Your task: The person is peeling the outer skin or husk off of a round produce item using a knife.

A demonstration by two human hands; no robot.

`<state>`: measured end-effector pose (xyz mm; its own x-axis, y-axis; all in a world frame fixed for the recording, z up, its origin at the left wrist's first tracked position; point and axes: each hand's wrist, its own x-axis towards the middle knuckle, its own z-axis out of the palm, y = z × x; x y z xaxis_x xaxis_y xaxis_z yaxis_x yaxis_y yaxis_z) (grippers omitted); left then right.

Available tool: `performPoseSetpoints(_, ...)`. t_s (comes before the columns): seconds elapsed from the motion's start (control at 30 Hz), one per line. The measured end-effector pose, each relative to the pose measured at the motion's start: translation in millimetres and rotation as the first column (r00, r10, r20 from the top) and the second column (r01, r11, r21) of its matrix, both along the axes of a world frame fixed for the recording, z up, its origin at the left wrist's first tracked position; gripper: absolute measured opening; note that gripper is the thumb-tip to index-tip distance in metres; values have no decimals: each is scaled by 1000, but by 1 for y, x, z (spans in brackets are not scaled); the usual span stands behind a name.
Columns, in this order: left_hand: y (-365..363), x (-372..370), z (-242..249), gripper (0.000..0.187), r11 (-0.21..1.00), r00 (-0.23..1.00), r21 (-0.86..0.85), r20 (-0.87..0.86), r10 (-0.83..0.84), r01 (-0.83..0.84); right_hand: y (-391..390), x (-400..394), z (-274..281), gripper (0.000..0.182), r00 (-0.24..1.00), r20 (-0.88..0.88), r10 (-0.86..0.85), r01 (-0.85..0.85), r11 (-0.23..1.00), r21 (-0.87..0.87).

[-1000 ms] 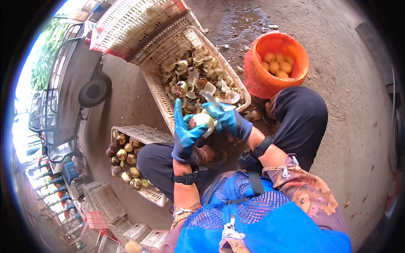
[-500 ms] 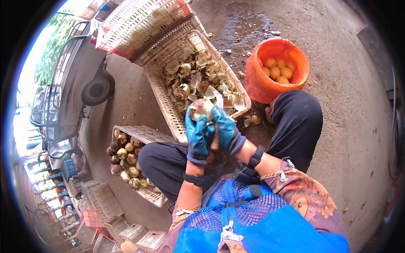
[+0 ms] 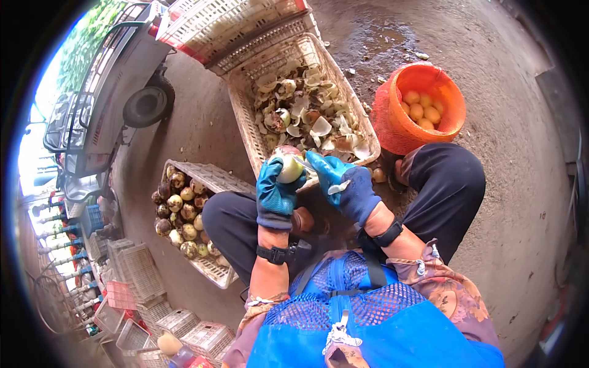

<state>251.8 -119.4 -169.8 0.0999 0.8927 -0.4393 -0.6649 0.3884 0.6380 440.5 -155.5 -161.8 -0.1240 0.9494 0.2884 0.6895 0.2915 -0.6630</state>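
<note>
My gloved left hand (image 3: 276, 193) is closed round a pale, partly peeled round vegetable (image 3: 290, 167) with a reddish top. Just right of it, my gloved right hand (image 3: 345, 184) grips a small knife (image 3: 305, 164), its blade pointing at the vegetable. A white scrap of peel (image 3: 338, 187) clings to the right glove. Beyond both hands lies a crate (image 3: 245, 126) filled with peelings (image 3: 300, 110). At the left, a tilted crate (image 3: 215, 175) holds several unpeeled brown and green vegetables (image 3: 187, 214).
An orange bucket (image 3: 446, 101) in red netting, with several yellow-orange round things (image 3: 417, 111), stands by my right knee (image 3: 451, 175). Crates (image 3: 236, 21) are stacked behind the peelings. A vehicle (image 3: 116, 92) is at the upper left, more crates (image 3: 141, 273) at the lower left.
The vegetable has come lower and turned in my left hand. My right hand has moved right, away from it, and the knife blade now shows. The view has shifted slightly.
</note>
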Motion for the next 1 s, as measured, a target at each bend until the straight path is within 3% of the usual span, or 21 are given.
performPoseSetpoints(0.27, 0, 1, 2, 29, 998, 999, -53, -39, 32, -34, 1, 0, -4, 59, 978, 201, 51, -48, 999, -21)
performPoseSetpoints(0.37, -3, 0, 5, 27, 1000, 974, 15, -225, 14, -11, 2, 1, -5, 59, 957, 278, 88, -60, 992, -107)
performPoseSetpoints(0.43, -3, 2, 7, 27, 1000, 970, 13, -242, 12, -9, 6, 3, -7, 59, 942, 319, 105, -58, 987, -153)
performPoseSetpoints(0.63, -1, -1, -1, 26, 1000, 968, 8, -251, -3, 5, 4, 4, -8, 60, 963, 239, 127, -89, 982, -164)
performPoseSetpoints(0.73, -2, 2, -1, 26, 1000, 971, 9, -237, 18, -16, 3, 4, -12, 58, 968, 230, 100, -102, 995, -2)
performPoseSetpoints(1.0, 0, 6, 2, 26, 998, 969, 48, -245, -26, 39, 2, 2, -4, 61, 931, 355, 81, -46, 993, -107)
